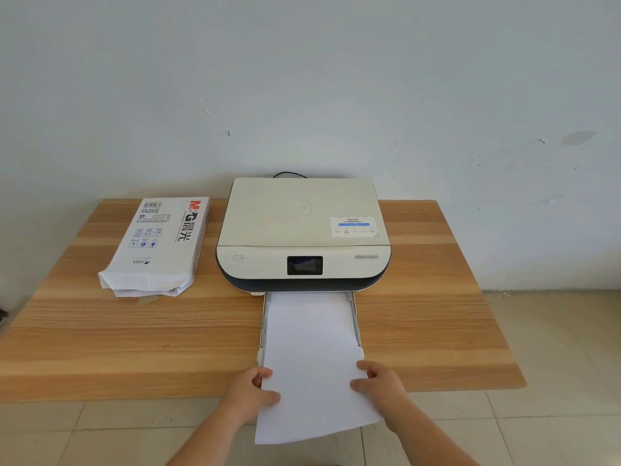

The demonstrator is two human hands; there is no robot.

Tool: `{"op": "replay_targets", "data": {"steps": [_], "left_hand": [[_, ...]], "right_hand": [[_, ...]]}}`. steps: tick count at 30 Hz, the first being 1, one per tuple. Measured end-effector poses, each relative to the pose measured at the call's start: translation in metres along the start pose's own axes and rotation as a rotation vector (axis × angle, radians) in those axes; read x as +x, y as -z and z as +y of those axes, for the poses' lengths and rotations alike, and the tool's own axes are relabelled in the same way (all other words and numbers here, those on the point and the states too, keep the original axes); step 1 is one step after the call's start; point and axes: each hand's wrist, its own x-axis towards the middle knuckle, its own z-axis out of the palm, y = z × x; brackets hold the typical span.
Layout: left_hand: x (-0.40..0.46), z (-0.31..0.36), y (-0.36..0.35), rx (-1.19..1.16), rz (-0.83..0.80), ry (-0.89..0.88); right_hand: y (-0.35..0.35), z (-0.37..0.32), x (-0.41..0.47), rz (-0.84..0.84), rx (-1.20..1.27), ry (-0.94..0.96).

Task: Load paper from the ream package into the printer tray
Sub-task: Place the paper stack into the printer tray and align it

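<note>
Lying at the table's (84, 334) left, the ream package (161, 243) has its near end torn open (white sheets showing). Beside it sits the printer (302, 227), its tray (357, 317) pulled out. The left hand (250, 391) and right hand (381, 381) pinch the paper stack's (311, 358) side edges, its far end inside the tray, its near end overhanging the table.

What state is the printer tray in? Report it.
Pulled out: the tray juts from the printer, with paper partly in.
</note>
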Motion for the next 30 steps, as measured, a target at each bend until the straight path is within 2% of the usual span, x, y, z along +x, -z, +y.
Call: {"op": "replay_targets", "data": {"steps": [9, 14, 21, 30], "left_hand": [[0.015, 0.017, 0.003, 0.019, 0.043, 0.021], [0.029, 0.033, 0.006, 0.104, 0.041, 0.007], [0.047, 0.053, 0.016, 0.169, 0.012, 0.005], [0.067, 0.061, 0.02, 0.271, 0.064, -0.034]], "right_hand": [[-0.002, -0.017, 0.016, 0.001, -0.061, 0.018], [-0.002, -0.031, 0.029, -0.008, -0.095, 0.018], [-0.001, -0.054, 0.045, -0.002, -0.228, 0.03], [-0.004, -0.071, 0.066, 0.012, -0.39, 0.067]]}}
